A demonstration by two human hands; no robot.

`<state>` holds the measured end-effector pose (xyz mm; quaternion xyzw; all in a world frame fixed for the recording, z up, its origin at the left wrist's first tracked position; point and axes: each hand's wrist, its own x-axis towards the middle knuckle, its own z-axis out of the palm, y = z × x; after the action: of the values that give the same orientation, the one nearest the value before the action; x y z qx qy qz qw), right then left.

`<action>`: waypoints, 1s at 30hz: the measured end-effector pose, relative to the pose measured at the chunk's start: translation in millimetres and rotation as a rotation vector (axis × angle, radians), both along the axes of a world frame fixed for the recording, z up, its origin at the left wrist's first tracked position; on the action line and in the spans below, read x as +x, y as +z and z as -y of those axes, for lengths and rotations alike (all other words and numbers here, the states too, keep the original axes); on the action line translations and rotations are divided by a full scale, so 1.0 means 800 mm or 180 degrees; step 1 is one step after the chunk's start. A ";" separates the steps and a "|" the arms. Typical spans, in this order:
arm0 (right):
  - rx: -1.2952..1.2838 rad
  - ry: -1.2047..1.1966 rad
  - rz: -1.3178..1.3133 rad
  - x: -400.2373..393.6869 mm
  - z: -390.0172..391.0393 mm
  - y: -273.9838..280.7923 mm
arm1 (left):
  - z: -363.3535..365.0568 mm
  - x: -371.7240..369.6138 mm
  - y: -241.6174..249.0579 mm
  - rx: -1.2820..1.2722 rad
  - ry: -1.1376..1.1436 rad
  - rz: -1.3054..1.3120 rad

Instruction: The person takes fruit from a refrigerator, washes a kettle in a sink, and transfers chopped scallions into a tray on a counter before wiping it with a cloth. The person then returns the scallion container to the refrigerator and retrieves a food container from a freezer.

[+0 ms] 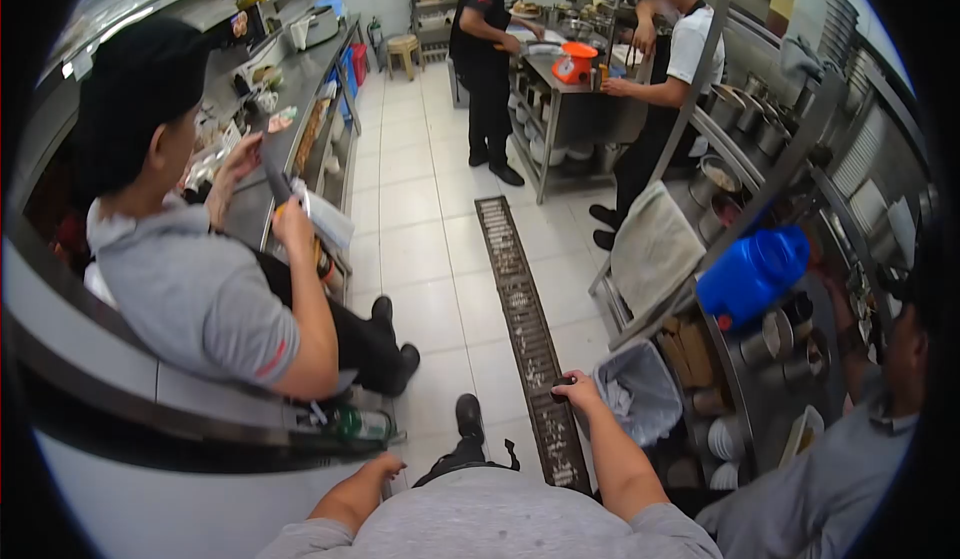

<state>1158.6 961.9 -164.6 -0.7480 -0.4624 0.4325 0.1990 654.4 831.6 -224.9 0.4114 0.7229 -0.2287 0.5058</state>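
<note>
My right hand (580,393) is out in front of me over the floor drain, its fingers closed round a small black object (563,389) whose kind I cannot make out. Beside that hand stands a bin (640,391) with a clear liner and some crumpled white waste inside. My left hand (382,467) hangs low by my left hip with nothing visible in it; its fingers look loosely apart. A green bottle (362,425) lies close to it, near the foot of the left counter.
A long drain grate (510,299) runs along the tiled floor. At left, a person in grey (220,289) holds a knife (273,174). Two people stand by the far table (585,104) with an orange scale (574,63). A blue jug (755,274) and another person (840,479) are at right.
</note>
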 end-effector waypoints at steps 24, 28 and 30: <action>-0.2500 0.1611 0.1128 0.144 -0.449 -0.119 | -0.802 0.027 0.015 0.0879 -0.2581 -0.0061; -0.0751 0.0400 0.0873 0.122 -0.823 -0.042 | -0.806 -0.112 -0.013 0.1569 -0.0344 -0.0560; 0.0267 0.0061 0.0010 0.088 -0.965 -0.028 | -0.824 -0.155 -0.014 0.1100 -0.0204 -0.0840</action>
<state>1228.8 1733.6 -187.0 -0.7352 -0.4876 0.4135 0.2252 530.3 1490.6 -236.2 0.4812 0.7979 -0.1692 0.3212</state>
